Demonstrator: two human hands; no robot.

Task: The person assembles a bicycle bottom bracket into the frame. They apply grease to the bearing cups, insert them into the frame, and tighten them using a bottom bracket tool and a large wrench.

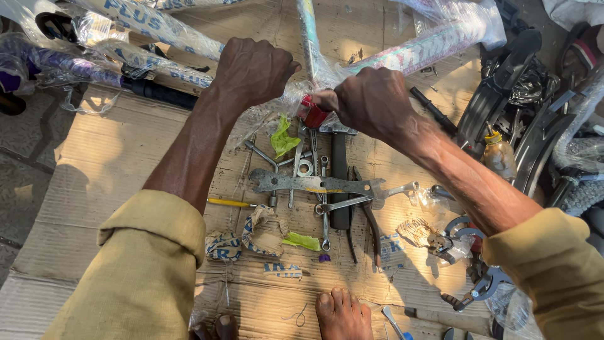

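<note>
A plastic-wrapped bicycle frame (pixel 402 53) lies across flattened cardboard (pixel 107 157), just above a scatter of tools. The left hand (pixel 251 69) is closed over the wrapped frame, and the right hand (pixel 371 101) is clenched beside it around a red part (pixel 312 114) at the frame's joint. Below the hands lie a large flat wrench (pixel 314 184), slimmer spanners (pixel 324 214), a hammer (pixel 340 176) and a yellow screwdriver (pixel 229 203).

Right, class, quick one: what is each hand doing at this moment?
Left hand: closed, gripping the plastic-wrapped bicycle frame.
Right hand: closed around a red-handled tool held against the frame.
</note>
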